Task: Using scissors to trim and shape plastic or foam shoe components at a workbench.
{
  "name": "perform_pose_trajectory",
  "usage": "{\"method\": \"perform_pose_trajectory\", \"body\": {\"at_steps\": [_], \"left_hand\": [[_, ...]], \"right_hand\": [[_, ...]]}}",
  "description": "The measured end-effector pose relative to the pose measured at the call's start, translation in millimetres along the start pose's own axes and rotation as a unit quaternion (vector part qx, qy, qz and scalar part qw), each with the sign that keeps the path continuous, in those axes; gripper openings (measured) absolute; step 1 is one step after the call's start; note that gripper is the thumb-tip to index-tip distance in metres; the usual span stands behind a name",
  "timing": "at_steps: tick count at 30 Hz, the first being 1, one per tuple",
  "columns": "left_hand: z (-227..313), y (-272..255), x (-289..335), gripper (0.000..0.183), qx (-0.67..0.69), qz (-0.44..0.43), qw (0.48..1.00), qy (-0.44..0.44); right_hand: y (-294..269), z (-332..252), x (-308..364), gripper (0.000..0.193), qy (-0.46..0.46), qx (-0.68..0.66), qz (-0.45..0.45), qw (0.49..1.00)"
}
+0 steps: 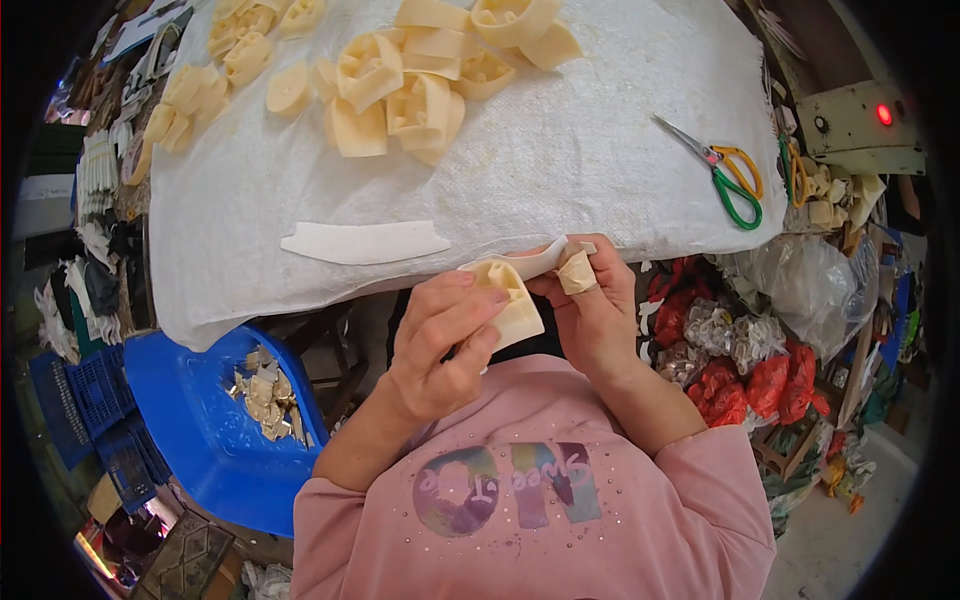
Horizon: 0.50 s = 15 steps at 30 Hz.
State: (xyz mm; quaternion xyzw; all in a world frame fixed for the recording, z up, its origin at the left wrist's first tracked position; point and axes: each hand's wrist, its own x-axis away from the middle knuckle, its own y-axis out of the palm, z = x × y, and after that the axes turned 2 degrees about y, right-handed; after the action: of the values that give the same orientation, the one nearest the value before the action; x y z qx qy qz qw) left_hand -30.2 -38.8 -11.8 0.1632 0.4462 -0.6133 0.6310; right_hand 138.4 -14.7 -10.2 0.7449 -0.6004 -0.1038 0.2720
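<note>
In my left hand point(435, 340) is a cream hollow moulded plastic piece point(520, 318) with inner ribs, which looks like a shoe heel. The fingers wrap round its left side. My right hand point(602, 325) pinches a thin white strip point(540, 263) just above the piece; the strip's lower end meets the piece's upper edge. Beige tape point(576, 273) covers the tip of my right thumb. A second white strip point(365, 240), slightly curved, lies flat on the table near its front edge. Several similar cream pieces point(368, 70) are heaped at the far side.
White woven sheeting point(560, 150) covers the table. Scissors point(715, 160) with green and yellow handles lie at the right. A blue plastic chair point(200, 440) at the left holds scraps point(268, 395). Red plastic bags point(770, 385) and clear wrapping point(800, 285) crowd the floor at right.
</note>
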Motion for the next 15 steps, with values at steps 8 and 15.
{"method": "perform_pose_trajectory", "body": {"at_steps": [8,15], "left_hand": [[2,2,-8,0.018,-0.099,-0.072,0.993,0.000],[6,8,-12,0.018,-0.115,-0.091,0.989,-0.027]], "right_hand": [[-4,-6,1,0.023,0.051,-0.108,0.000,0.993],[-1,-3,9,0.024,0.012,-0.007,-0.017,1.000]]}}
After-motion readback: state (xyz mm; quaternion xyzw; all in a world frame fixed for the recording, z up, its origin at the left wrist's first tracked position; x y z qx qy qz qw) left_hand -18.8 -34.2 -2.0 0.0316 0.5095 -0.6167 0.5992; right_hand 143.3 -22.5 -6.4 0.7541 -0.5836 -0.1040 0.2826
